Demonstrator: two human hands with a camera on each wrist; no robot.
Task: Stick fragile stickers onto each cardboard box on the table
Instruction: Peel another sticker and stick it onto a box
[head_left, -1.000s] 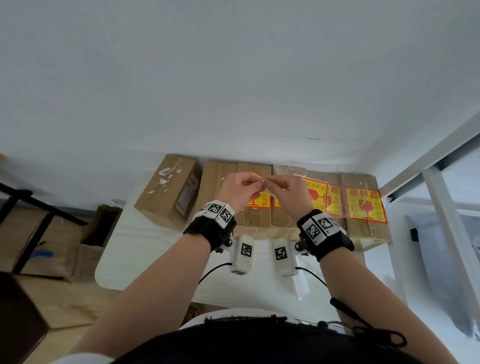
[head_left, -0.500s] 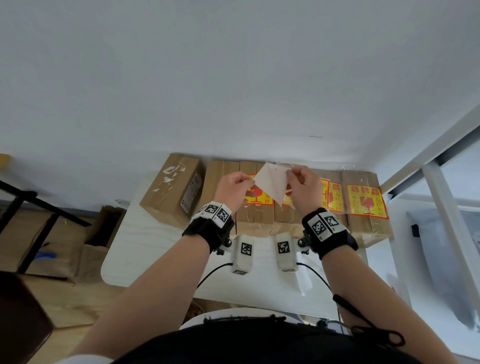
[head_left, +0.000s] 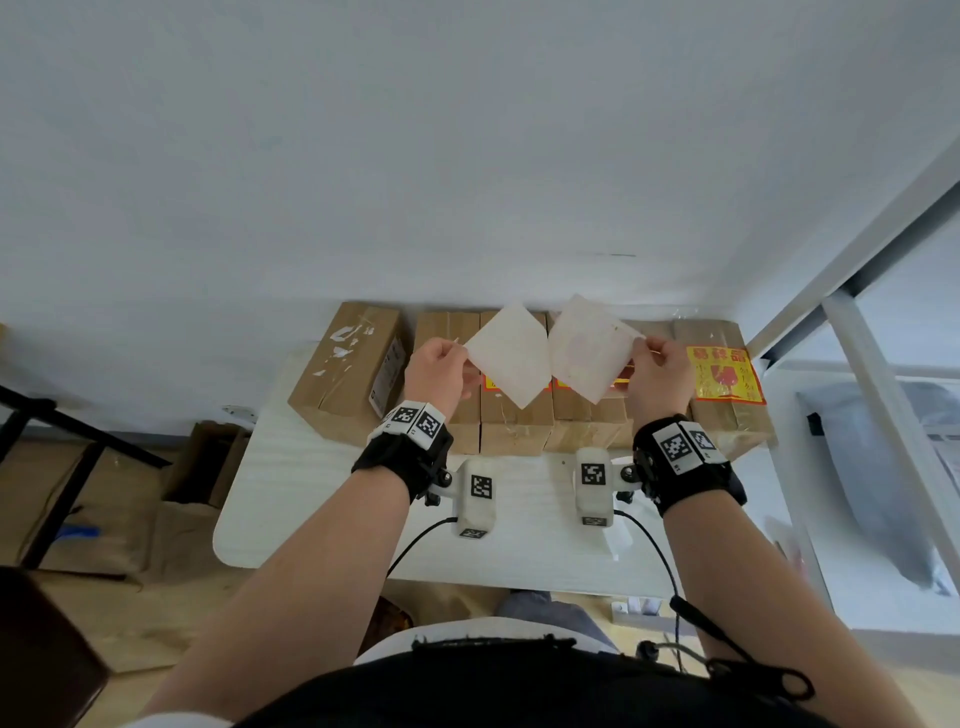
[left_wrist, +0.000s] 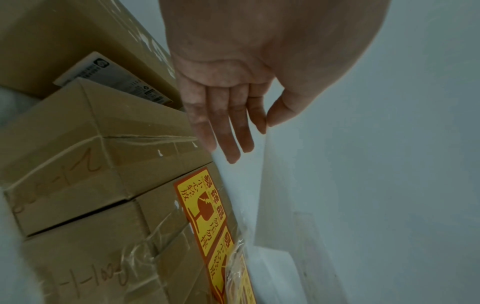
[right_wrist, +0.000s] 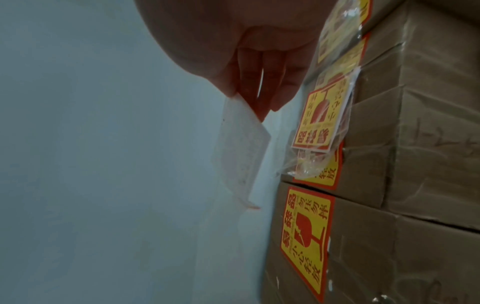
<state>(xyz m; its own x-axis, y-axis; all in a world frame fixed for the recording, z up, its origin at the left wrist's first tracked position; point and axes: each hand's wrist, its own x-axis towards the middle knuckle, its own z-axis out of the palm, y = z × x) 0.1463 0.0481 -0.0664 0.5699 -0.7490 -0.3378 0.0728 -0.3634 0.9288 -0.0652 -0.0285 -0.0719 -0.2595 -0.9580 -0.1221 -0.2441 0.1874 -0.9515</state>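
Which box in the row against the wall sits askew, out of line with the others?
The leftmost cardboard box, the one with torn white label scraps on top. It sits turned at an angle, while the other boxes stand side by side, squared up.

Head view: evenly and brightly lit by soft, diffuse light; no hard shadows are cast on the white surface (head_left: 332, 499). Strong wide-angle bending is seen at the edges, where the window frame (head_left: 857, 332) is splayed outward. Slight motion blur is noted at the right margin. The centre is rendered sharp.

Left wrist view: dim, with a grey-blue cast and visible grain. The left hand (left_wrist: 233, 86) is softened at close range; the cardboard boxes (left_wrist: 85, 144) are darkened.

Right wrist view: similarly dim and grainy. The right hand (right_wrist: 249, 61) is out of focus. Faint glare is carried by a clear plastic sleeve (right_wrist: 335, 51).
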